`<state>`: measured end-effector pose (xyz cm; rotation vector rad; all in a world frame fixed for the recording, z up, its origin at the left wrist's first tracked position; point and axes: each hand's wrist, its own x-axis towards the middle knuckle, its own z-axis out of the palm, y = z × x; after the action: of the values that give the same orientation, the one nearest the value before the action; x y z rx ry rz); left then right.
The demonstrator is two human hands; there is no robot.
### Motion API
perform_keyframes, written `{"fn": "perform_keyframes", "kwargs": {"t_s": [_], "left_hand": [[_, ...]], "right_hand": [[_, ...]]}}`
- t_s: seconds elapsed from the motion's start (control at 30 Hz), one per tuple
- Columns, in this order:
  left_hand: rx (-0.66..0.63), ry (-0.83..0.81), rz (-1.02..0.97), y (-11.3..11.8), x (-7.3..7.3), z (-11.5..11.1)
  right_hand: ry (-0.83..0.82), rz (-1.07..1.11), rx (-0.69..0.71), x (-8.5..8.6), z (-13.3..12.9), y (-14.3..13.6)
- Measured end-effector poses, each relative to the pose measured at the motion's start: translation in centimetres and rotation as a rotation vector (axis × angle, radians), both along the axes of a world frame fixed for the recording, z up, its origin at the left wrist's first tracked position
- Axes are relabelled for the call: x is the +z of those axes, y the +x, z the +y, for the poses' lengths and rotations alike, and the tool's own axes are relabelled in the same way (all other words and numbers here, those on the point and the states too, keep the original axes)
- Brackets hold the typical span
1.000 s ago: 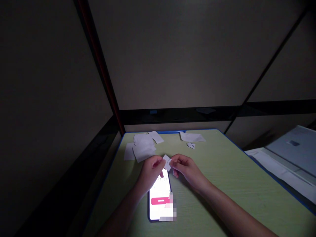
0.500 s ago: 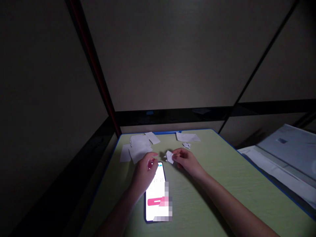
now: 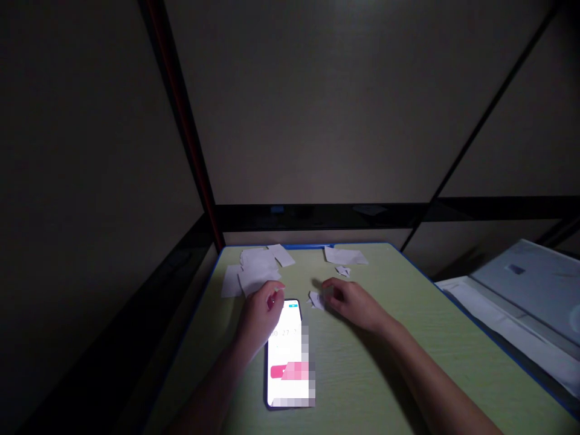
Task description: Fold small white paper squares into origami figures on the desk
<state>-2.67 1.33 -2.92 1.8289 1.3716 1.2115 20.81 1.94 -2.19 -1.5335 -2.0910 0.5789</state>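
Note:
A small folded piece of white paper (image 3: pixel 316 300) rests on the table just beyond the top right corner of the lit phone. Close to its right side is my right hand (image 3: pixel 353 302), fingers curved and apart, holding nothing that I can see. My left hand (image 3: pixel 263 311) hovers over the left edge of the phone (image 3: pixel 285 350), its fingers loosely curled with a small gap between thumb and forefinger. Nothing shows in that hand. Farther back lies another small folded paper (image 3: pixel 343 271).
Overlapping white paper sheets (image 3: pixel 258 261) lie at the table's far left. Another paper sheet (image 3: pixel 347 256) is near the back edge. The green table (image 3: pixel 362 374) has a blue rim and meets a dark panelled wall. A pale flat box-like object (image 3: pixel 530 281) stands beyond the right edge.
My right hand has let go of the small folded paper, which now sits on the table slightly nearer to me. My left hand has shifted slightly left.

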Motion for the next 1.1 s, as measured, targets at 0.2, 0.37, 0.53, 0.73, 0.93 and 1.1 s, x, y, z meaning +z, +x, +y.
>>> {"fn": "perform_keyframes", "kwargs": {"t_s": [0.2,0.37,0.53,0.73,0.93,1.1], "left_hand": [[0.054,0.047,0.144,-0.6,0.4,0.1],[0.104,0.048,0.280,-1.5,0.8,0.3],[0.103,0.060,0.319,-1.7,1.0,0.3],[0.101,0.055,0.308,-1.5,1.0,0.2],[0.091,0.047,0.322,-1.6,0.8,0.2],[0.083,0.049,0.337,-1.7,0.9,0.3]], "right_hand": [[-0.017,-0.072,0.096,0.9,-1.0,-0.9],[-0.023,-0.109,0.071,0.9,-1.0,-1.1],[-0.028,-0.136,0.088,0.6,-1.0,-1.1],[-0.035,-0.139,0.104,0.6,-1.1,-1.2],[-0.035,-0.130,0.074,1.1,-1.2,-1.4],[-0.030,-0.075,0.047,1.3,-1.4,-1.7]]}}
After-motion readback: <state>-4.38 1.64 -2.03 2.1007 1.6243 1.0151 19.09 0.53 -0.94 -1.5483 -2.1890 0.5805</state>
